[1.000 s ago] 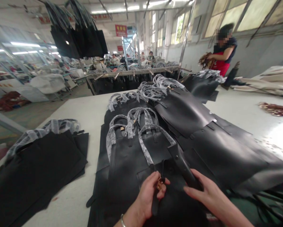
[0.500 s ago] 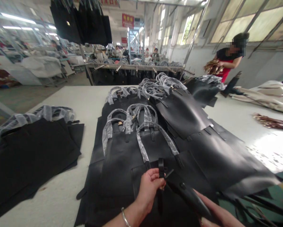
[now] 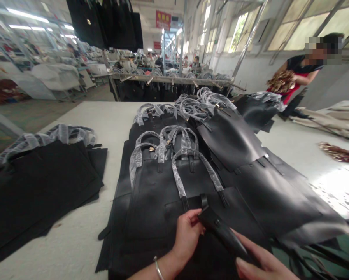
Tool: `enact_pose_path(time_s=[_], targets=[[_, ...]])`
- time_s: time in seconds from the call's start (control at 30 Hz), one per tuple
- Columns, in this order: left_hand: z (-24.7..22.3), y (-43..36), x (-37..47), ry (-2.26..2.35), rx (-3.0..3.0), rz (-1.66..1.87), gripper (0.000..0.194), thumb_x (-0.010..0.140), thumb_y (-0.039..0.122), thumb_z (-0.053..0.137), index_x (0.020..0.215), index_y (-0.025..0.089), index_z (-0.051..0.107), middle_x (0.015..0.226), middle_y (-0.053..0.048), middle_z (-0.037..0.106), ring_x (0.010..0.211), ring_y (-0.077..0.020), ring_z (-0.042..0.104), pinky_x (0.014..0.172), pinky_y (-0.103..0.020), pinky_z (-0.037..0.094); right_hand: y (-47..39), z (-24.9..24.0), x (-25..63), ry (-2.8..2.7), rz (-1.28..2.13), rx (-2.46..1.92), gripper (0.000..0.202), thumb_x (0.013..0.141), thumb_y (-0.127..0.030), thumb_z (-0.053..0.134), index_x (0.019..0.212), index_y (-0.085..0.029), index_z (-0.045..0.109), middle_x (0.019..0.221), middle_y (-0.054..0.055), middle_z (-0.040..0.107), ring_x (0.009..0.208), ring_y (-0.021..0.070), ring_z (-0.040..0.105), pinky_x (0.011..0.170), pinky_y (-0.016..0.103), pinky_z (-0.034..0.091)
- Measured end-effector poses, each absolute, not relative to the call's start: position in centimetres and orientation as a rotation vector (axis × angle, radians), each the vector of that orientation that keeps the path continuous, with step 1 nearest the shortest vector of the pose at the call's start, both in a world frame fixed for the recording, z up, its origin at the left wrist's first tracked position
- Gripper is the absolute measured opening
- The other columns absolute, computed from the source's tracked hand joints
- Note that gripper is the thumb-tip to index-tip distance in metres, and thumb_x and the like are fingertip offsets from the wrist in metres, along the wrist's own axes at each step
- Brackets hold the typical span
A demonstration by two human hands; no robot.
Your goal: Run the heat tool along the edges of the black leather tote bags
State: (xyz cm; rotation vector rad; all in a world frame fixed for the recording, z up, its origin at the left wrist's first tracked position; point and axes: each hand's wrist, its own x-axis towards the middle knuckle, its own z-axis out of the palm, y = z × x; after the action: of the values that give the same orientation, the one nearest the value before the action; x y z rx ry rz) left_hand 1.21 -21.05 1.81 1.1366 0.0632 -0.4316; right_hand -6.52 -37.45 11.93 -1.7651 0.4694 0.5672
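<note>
My left hand (image 3: 187,237), with a metal bangle on its wrist, pinches a black leather strap (image 3: 204,200); the strap's end stands up in a loop above my fingertips. In my right hand (image 3: 258,256) is a black-handled cutting tool that looks like scissors (image 3: 227,235), with a pivot screw showing. Its front end reaches the strap right beside my left fingertips, and the blade tips are hard to make out. Under both hands lies a black leather handbag (image 3: 153,198), its handle (image 3: 178,181) wrapped in clear plastic.
More black bags (image 3: 229,136) are piled ahead and to the right. Another stack of black bags (image 3: 46,190) lies left on the pale table (image 3: 104,116). A co-worker (image 3: 302,72) at the right holds a brown bundle. Bags (image 3: 104,23) hang from a rack ahead.
The scissors have moved in to the left, against the strap at my left fingertips. A thin blade visible earlier no longer shows apart. The view has shifted slightly; the co-worker has moved right.
</note>
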Motion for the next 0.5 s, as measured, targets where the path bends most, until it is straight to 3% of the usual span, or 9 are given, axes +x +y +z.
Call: enact_pose_path(time_s=[0.17, 0.33, 0.5], targets=[[2.1, -20.2, 2.1, 0.101, 1.163, -0.408, 0.04, 0.071, 0.017, 0.063, 0.11, 0.014, 0.055, 0.094, -0.009, 0.064, 0.08, -0.0192, 0.062, 0.058, -0.026, 0.051, -37.8, 11.2, -5.1, 0.477, 0.457, -1.749, 0.097, 0.073, -0.057, 0.063, 0.149, -0.014, 0.021, 0.052, -0.006, 0.054, 0.046, 0.0151, 0.051, 0.046, 0.025, 0.044], [2.1, -17.4, 5.7, -0.06, 1.682, -0.105, 0.049, 0.069, 0.008, 0.062, 0.115, 0.019, 0.05, 0.111, -0.008, 0.059, 0.088, -0.0171, 0.061, 0.081, -0.032, 0.05, -38.7, 11.3, -5.3, 0.509, 0.508, -1.767, 0.088, 0.076, -0.054, 0.062, 0.147, -0.015, 0.026, 0.058, -0.006, 0.054, 0.049, 0.0133, 0.053, 0.045, 0.023, 0.045], [1.2, -16.2, 8.3, -0.254, 1.95, -0.007, 0.042, 0.073, 0.003, 0.057, 0.111, 0.021, 0.054, 0.11, -0.006, 0.059, 0.103, -0.0192, 0.057, 0.094, -0.034, 0.045, -38.2, 10.5, -5.6, 0.529, 0.608, -1.743, 0.087, 0.073, -0.053, 0.065, 0.146, -0.019, 0.032, 0.063, -0.005, 0.056, 0.045, 0.0106, 0.053, 0.04, 0.02, 0.043]])
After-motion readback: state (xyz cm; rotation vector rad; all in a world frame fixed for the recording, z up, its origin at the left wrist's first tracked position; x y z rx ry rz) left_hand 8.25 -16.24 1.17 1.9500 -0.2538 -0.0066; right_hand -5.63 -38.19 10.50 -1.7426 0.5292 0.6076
